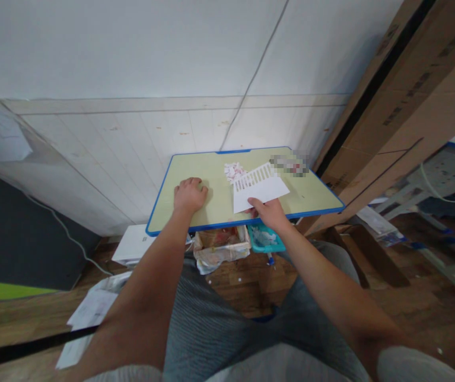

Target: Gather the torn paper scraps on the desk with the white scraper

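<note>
My right hand (272,213) grips a white card (261,190) by its near edge, thumb on top and fingers underneath. A row of narrow greenish-brown bars, either slots or printed marks, runs along the card's far part; its near part is plain white. Something pinkish shows below the card beside my fingers, too hidden to name. To the left, my left hand (190,195) rests on the pale yellow tabletop (217,204), fingers loosely bent and thumb apart, with nothing visible in it. A small heap of white and pinkish scraps (234,172) lies just behind the card.
A pixelated patch (291,163) covers something at the table's back right. Underneath the table are a lined box (221,253) and a turquoise basket (266,241) with white bits. Tall cardboard (394,101) stands on the right; a white wall (132,143) rises behind.
</note>
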Available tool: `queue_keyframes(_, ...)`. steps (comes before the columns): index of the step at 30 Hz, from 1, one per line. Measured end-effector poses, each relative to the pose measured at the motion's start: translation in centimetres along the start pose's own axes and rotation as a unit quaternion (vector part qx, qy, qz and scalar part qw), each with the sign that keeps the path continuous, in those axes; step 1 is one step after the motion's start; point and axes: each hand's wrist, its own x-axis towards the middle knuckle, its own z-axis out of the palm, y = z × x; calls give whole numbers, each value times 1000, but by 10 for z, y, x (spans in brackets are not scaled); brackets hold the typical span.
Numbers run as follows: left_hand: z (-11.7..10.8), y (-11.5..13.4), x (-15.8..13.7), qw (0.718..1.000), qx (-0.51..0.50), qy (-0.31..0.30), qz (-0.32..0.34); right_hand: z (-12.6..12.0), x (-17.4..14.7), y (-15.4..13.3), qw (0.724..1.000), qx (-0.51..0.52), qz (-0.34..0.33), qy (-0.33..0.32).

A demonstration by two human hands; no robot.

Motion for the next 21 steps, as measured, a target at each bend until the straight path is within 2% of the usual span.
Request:
queue_keyframes(4, -1, 1, 0, 1000, 1, -3, -4, 0, 0, -1, 1000, -6, 1, -28)
queue_keyframes(8, -1, 1, -1, 1000, -2, 0, -1, 6, -2, -1, 1000, -18, -14, -5)
queue_keyframes(13, 0, 1, -1, 1000, -2, 1, -1, 10, -1, -2, 1000, 9, 3, -18)
queue_keyframes(15, 0, 2, -1, 1000, -3, -1, -2, 0, 6, -1, 999, 22, -5, 27)
queue_keyframes(17, 0, 2, -1, 1000, -5, -3, -3, -17, 15, 1, 995, 28, -20, 98)
queue_keyframes(19, 0, 2, -1, 1000, -7, -3, -1, -36, 24, 5, 983, 31, -40, 174)
queue_keyframes(21, 0, 3, -1, 1000, -9, -1, 2, -53, 31, 9, 974, 29, -49, 220)
